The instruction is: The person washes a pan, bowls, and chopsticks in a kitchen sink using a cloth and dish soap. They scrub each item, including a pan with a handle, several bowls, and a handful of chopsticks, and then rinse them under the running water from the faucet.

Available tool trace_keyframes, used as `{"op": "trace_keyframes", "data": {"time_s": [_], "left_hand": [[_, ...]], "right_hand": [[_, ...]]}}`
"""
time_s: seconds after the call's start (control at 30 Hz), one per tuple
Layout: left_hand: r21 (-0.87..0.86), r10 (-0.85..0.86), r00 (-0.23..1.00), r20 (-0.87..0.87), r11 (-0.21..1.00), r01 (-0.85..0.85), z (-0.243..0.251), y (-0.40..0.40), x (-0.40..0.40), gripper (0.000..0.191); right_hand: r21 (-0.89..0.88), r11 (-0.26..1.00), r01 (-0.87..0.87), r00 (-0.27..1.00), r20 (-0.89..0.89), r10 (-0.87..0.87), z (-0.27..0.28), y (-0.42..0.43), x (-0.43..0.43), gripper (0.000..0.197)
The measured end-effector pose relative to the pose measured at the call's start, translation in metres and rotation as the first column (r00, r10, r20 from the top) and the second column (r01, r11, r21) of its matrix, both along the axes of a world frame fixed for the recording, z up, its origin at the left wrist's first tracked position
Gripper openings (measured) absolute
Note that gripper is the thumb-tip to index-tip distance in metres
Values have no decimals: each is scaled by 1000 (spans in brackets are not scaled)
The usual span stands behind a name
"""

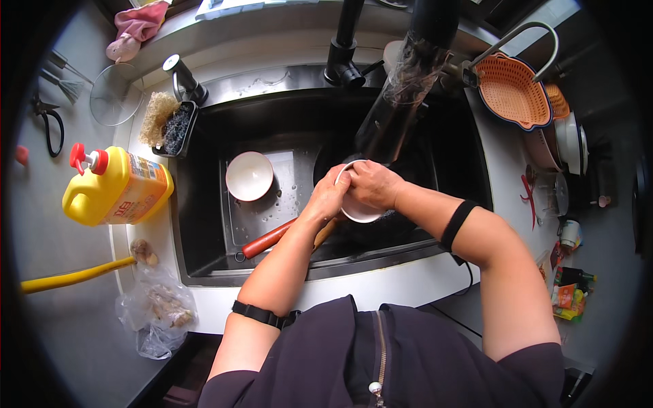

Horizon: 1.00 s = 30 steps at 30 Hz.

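Both hands are on a white bowl (361,210) over the right part of the black sink (204,224). My left hand (330,193) grips its left rim. My right hand (375,184) lies across the bowl's far side, fingers bent at the rim and partly hidden. Left of them, a second white bowl (250,176) with a reddish rim stands upright on the wet tray-like surface in the sink. A red handle (268,239) and a wooden handle (325,234) pass beneath my left forearm. Whatever they belong to is mostly hidden in the dark sink.
A dark pipe (390,117) partly wrapped in clear plastic slants down just beyond my hands. Behind the sink stands a black faucet (344,66). A yellow pump jug (122,186) and a scrubber holder (176,130) flank the left edge; orange colanders (512,92) sit right.
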<state>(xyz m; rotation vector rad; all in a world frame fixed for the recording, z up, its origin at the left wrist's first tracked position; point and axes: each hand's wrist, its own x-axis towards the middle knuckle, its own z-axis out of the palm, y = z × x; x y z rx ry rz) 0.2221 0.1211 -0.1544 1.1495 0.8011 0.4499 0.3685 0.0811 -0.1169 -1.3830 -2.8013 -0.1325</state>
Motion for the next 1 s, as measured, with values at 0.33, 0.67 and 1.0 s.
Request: {"op": "trace_keyframes", "data": {"time_s": [0.33, 0.67, 1.0], "left_hand": [[121, 381, 878, 291, 895, -429, -6, 5, 5, 45], [-257, 53, 983, 173, 966, -7, 24, 9, 1, 43], [-69, 318, 879, 356, 947, -314, -1, -2, 9, 45]], "right_hand": [[-838, 349, -419, -369, -194, -909, 13, 17, -50, 22], [-126, 987, -96, 950, 286, 129, -32, 13, 17, 32], [-884, 423, -196, -389, -326, -862, 1, 17, -41, 26]]}}
